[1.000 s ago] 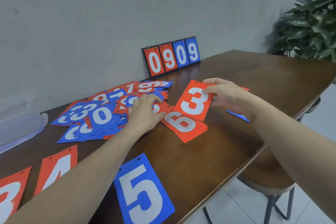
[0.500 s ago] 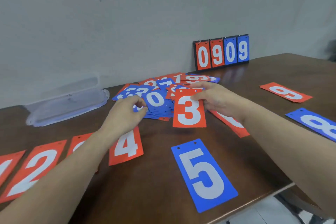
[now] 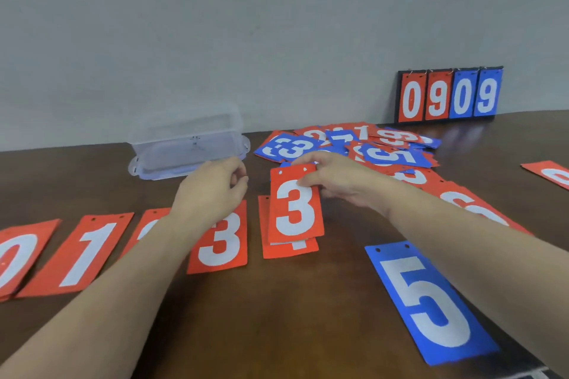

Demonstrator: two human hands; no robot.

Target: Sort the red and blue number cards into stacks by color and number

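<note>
My right hand (image 3: 335, 183) pinches the top of a red 3 card (image 3: 295, 204) and holds it above another red card (image 3: 291, 248) lying on the table. My left hand (image 3: 212, 191) hovers with curled fingers over a laid-out red 3 card (image 3: 220, 240) and holds nothing. A row of red cards lies at the left: a red 0 (image 3: 18, 258), a red 1 (image 3: 83, 252), and one hidden under my left arm. A mixed pile of red and blue cards (image 3: 354, 148) lies behind my hands. A blue 5 card (image 3: 428, 301) lies near the front edge.
A clear plastic box (image 3: 187, 144) stands at the back left by the wall. A small flip scoreboard (image 3: 449, 95) reading 0909 leans against the wall. A red 6 card (image 3: 480, 209) lies under my right forearm. Another red card (image 3: 551, 174) lies at the far right.
My right hand carried the red 3 card leftward from beside the pile to above the laid-out row. My left hand left the pile and moved over the laid-out red 3. The camera turned left.
</note>
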